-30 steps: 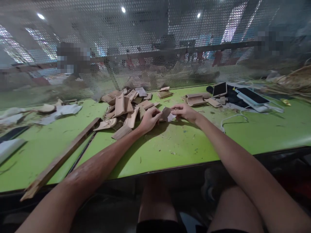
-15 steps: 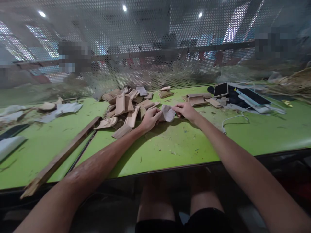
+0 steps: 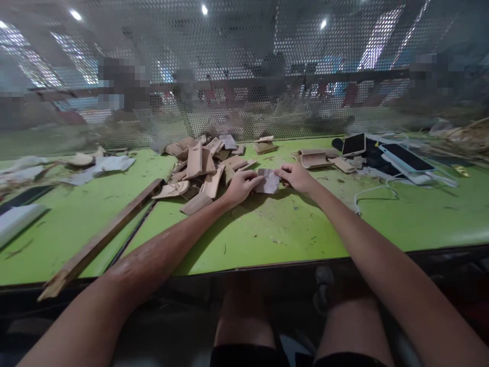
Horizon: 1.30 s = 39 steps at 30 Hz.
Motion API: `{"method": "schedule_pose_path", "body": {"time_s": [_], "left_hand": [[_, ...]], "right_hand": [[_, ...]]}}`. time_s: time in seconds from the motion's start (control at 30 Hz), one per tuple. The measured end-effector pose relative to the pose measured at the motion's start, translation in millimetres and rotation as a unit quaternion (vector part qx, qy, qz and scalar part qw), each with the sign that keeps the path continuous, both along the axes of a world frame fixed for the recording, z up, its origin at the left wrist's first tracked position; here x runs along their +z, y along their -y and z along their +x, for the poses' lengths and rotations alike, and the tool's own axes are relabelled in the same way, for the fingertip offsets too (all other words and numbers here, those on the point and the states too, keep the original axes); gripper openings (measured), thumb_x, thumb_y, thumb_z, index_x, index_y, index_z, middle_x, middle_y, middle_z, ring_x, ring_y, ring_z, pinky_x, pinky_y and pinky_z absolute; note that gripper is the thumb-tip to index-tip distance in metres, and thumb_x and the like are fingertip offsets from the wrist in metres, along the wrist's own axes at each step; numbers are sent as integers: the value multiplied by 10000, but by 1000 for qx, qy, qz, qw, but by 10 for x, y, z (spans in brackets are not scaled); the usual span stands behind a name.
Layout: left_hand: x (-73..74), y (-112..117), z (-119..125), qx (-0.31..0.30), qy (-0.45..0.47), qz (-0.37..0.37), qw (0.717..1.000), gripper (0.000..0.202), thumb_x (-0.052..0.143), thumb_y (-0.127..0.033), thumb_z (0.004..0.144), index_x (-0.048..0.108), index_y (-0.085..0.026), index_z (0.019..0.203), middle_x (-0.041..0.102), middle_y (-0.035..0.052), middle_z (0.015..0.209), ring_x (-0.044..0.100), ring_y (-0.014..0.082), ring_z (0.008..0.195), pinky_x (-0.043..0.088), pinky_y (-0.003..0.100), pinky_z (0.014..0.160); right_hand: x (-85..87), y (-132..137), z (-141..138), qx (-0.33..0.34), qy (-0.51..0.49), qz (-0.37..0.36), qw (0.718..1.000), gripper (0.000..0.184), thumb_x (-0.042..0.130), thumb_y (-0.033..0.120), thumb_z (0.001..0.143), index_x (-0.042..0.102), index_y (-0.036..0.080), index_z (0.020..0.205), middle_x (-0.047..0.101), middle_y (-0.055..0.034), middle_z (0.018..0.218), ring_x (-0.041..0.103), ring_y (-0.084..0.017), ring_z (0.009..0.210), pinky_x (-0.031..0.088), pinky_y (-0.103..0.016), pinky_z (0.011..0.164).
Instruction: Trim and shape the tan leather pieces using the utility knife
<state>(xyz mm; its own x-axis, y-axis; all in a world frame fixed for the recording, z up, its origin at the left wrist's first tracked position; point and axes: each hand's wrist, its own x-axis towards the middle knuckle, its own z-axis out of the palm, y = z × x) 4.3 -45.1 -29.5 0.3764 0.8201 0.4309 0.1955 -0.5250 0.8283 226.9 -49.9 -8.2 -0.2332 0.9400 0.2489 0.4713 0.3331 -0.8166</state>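
Between my two hands, a small creased piece of pale grey paper is stretched just above the green table. My left hand pinches its left edge, and my right hand pinches its right side. A heap of curved, light brown wooden pieces lies beside my left hand and behind it. Past my right hand sits another trough-shaped brown piece. The fingertips are partly hidden by the paper and the knuckles.
A long wooden strip lies at the left, its splintered end over the front edge. At the right are a phone, a blue-cased phone and a white cable. A perforated metal screen stands behind the green table.
The paper has gone from bunched up to flatter, drawn out between both hands. My hands keep their pinch. The whole view has shifted slightly, and my right leg has moved rightward.
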Motion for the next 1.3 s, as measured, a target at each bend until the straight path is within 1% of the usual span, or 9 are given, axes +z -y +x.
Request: {"method": "schedule_pose_path", "body": {"time_s": [0.13,0.3,0.43,0.57,0.67,0.87,1.03,1.17,1.3], "left_hand": [[19,10,4,-10,2,-17,1000,427,657,-454,879,559,-157,588,520,-4,507,449,98,493,322,239,477],[30,5,4,-10,8,-20,1000,373,680,-405,856,596,-151,597,527,-4,519,455,98,497,333,238,477],[7,-18,-5,-5,22,-13,1000,319,730,-375,812,636,-143,615,555,1,544,472,100,518,354,239,493],[-35,-43,-9,14,46,-38,998,258,807,-365,741,712,-125,732,614,4,608,487,91,530,388,235,510],[-51,-48,-7,37,60,-57,996,311,856,-360,689,735,-112,832,622,-4,618,506,91,531,427,236,524],[-60,-51,-4,26,72,-77,994,370,876,-363,665,735,-109,893,640,-1,617,555,109,547,475,247,544],[-59,-49,6,14,92,-90,992,345,872,-347,665,718,-111,863,662,12,641,581,113,560,495,248,555],[-5,1,23,-12,104,-112,988,298,856,-346,688,698,-123,805,678,23,664,593,109,570,502,242,560],[67,62,20,-24,84,-110,990,287,852,-356,701,703,-124,784,675,23,654,581,100,565,477,226,545]], "right_hand": [[22,14,-5,-4,3,-1,1000,491,627,636,875,555,197,667,511,24,510,450,-109,476,336,-277,535],[23,11,-10,-11,-9,2,1000,501,638,640,862,554,194,647,513,20,504,450,-106,477,337,-273,534],[55,56,-30,-7,-16,3,1000,440,661,574,854,582,187,659,514,19,506,457,-107,471,339,-272,520],[80,105,-53,22,-11,-16,1000,329,703,496,818,676,169,791,580,3,587,477,-111,499,348,-268,506],[66,103,-57,56,-7,-42,997,319,750,457,761,707,166,884,650,-21,699,523,-121,543,378,-271,515],[89,116,-61,48,-6,-45,998,263,764,409,712,682,163,753,613,-16,644,519,-131,559,388,-283,542],[80,99,-67,22,-2,-36,999,304,753,446,720,627,175,670,566,-4,606,466,-124,550,346,-290,553],[55,57,-60,1,-1,-13,1000,351,763,486,724,598,181,665,539,-2,624,453,-131,575,327,-296,570],[68,56,-66,-35,3,15,999,399,777,520,713,560,190,654,497,9,622,429,-133,592,307,-294,573]]}}
